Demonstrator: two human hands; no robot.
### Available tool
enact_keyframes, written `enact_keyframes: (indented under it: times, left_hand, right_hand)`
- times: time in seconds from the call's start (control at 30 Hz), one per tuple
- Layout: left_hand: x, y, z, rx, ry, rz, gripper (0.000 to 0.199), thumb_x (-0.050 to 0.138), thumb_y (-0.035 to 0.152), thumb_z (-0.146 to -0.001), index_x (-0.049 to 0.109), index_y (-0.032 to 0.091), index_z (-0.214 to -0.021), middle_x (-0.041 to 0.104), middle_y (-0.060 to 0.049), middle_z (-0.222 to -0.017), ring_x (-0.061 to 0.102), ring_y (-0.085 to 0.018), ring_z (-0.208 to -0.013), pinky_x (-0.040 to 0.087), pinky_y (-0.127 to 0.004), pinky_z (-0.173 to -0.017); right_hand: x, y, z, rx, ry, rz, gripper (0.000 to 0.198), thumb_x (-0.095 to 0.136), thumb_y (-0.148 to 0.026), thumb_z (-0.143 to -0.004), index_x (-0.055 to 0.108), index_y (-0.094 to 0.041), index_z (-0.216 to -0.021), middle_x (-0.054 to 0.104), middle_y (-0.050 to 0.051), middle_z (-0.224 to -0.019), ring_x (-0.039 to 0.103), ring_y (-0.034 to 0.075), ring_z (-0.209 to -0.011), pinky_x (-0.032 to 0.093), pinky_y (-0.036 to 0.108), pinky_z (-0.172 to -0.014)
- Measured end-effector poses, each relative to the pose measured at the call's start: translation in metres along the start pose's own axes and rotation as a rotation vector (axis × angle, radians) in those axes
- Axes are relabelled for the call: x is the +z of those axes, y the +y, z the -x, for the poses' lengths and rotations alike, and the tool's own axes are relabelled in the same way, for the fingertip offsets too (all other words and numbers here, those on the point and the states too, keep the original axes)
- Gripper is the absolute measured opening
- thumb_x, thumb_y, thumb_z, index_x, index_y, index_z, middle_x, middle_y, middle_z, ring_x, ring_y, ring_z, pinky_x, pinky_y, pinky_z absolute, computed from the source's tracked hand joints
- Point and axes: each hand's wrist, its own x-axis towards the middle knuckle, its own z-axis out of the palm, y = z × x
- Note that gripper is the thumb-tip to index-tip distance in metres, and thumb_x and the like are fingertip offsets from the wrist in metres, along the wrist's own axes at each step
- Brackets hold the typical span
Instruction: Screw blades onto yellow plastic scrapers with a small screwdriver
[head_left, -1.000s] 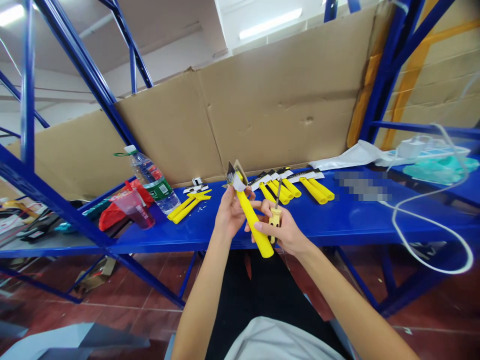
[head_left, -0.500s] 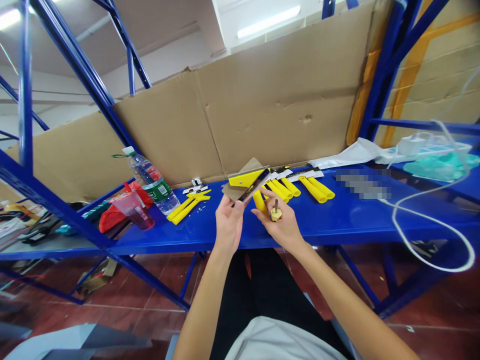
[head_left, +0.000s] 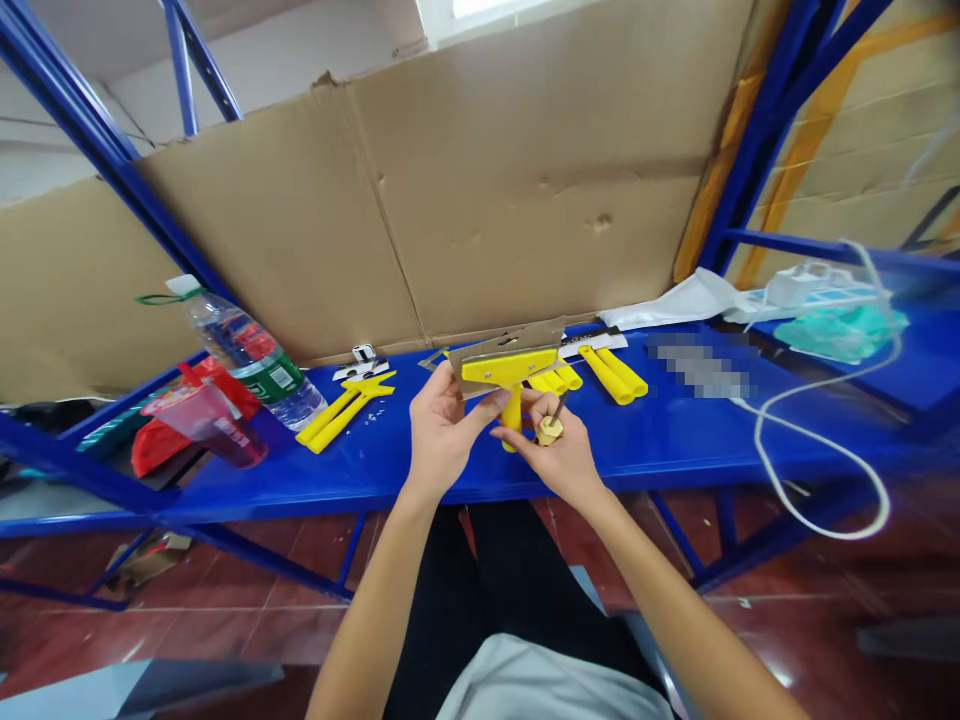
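Note:
A yellow scraper with a wide T-shaped head is held up over the bench, head uppermost. Behind its head sits a thin brown flat sheet; what it is made of I cannot tell. My left hand is closed on the left part of the scraper and sheet, thumb near the handle's neck. My right hand keeps a small screwdriver with a yellowish handle tucked in its palm, shaft pointing up. Its thumb and fingers are also around the scraper's handle. Several yellow scraper handles lie beyond to the right.
More yellow scraper parts lie on the blue bench at left. Beside them lean a water bottle and a red cup. A white cable loops at right. A cardboard wall closes the back.
The scraper has turned so its head lies nearly level and faces me. A dark-edged strip at my left fingers no longer shows. My view has shifted right and downward.

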Motion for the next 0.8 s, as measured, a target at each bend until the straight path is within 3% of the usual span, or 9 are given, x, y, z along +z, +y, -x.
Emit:
enact_keyframes:
  times: [0.1,0.3,0.43,0.57,0.7,0.8]
  left_hand:
    - [0.001,-0.009,-0.017,-0.032,-0.031,-0.005,0.045,0.096,0.036,-0.082,0.075,0.022,-0.120,0.084,-0.007,-0.117,0.081,-0.025,-0.108,0.067,-0.037,-0.099]
    - [-0.021,-0.041,-0.057,-0.149,-0.160,-0.021,0.050,0.096,0.035,-0.084,0.071,0.022,-0.125,0.082,-0.007,-0.122,0.080,-0.024,-0.111,0.065,-0.036,-0.099]
    - [-0.048,-0.058,-0.073,-0.216,-0.274,-0.038,0.054,0.095,0.034,-0.085,0.069,0.023,-0.131,0.079,-0.009,-0.132,0.077,-0.027,-0.121,0.063,-0.042,-0.107]
    - [-0.070,-0.069,-0.077,-0.256,-0.301,-0.032,0.064,0.093,0.031,-0.087,0.062,0.027,-0.144,0.078,-0.010,-0.136,0.076,-0.029,-0.126,0.062,-0.047,-0.111]
    - [-0.076,-0.074,-0.072,-0.283,-0.305,-0.045,0.079,0.089,0.031,-0.092,0.046,0.033,-0.159,0.077,-0.010,-0.136,0.076,-0.030,-0.126,0.063,-0.049,-0.109]
    - [-0.078,-0.074,-0.066,-0.233,-0.280,-0.170,0.081,0.084,0.034,-0.096,0.039,0.036,-0.164,0.072,-0.012,-0.144,0.076,-0.030,-0.127,0.067,-0.048,-0.103]
  right_hand:
    - [-0.005,-0.009,-0.005,0.109,-0.029,-0.026,0.060,0.096,-0.044,-0.079,0.038,-0.028,-0.075,0.081,0.004,-0.092,0.075,0.023,-0.077,0.060,0.035,-0.069]
    - [-0.005,-0.006,-0.009,0.353,-0.092,-0.089,0.050,0.088,-0.039,-0.089,0.040,-0.028,-0.079,0.080,0.003,-0.093,0.082,0.027,-0.096,0.061,0.033,-0.076]
    - [-0.004,-0.003,-0.008,0.441,-0.130,-0.071,0.048,0.085,-0.041,-0.094,0.040,-0.028,-0.082,0.083,0.006,-0.103,0.082,0.027,-0.101,0.061,0.034,-0.081]
    - [-0.001,-0.006,-0.012,0.512,-0.174,-0.041,0.042,0.079,-0.040,-0.100,0.043,-0.026,-0.085,0.082,0.009,-0.114,0.081,0.022,-0.087,0.063,0.033,-0.078]
    - [0.002,-0.008,-0.015,0.596,-0.181,-0.069,0.044,0.082,-0.039,-0.099,0.042,-0.025,-0.085,0.080,0.011,-0.125,0.083,0.022,-0.086,0.066,0.034,-0.076]
    - [0.002,-0.006,-0.014,0.651,-0.137,-0.131,0.047,0.086,-0.038,-0.094,0.041,-0.026,-0.086,0.076,0.011,-0.134,0.084,0.025,-0.089,0.070,0.036,-0.074]
